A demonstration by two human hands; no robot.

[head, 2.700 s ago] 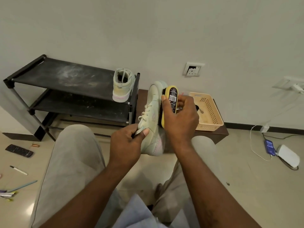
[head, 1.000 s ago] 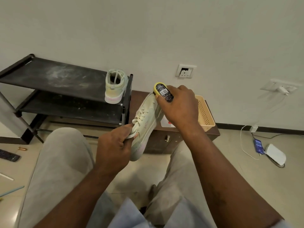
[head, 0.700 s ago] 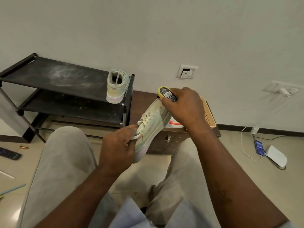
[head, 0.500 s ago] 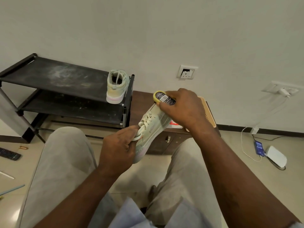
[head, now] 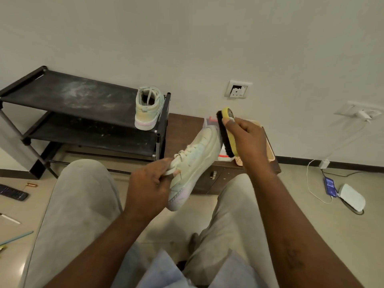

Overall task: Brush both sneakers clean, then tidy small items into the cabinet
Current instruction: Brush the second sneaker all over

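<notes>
My left hand (head: 148, 189) grips a pale green sneaker (head: 196, 161) at its heel and collar, toe pointing up and away above my knees. My right hand (head: 248, 142) grips a yellow-backed brush (head: 225, 135), its black bristles turned toward the sneaker's toe side and close against it. The second pale green sneaker (head: 147, 108) stands on the top shelf of the black shoe rack (head: 83, 100), heel toward me. A low brown cabinet (head: 216, 176) sits behind the held sneaker, its door shut.
A beige basket (head: 268, 154) stands on the cabinet, mostly hidden by my right hand. On the floor at left lie a remote (head: 12, 193), a battery (head: 31, 185) and pens (head: 15, 238). At right a phone (head: 330, 186) charges beside a white device (head: 352, 197).
My right hand has turned the brush so its black bristles now show, and moved it from the top of the sneaker's toe to its right side. The sneaker has tilted slightly.
</notes>
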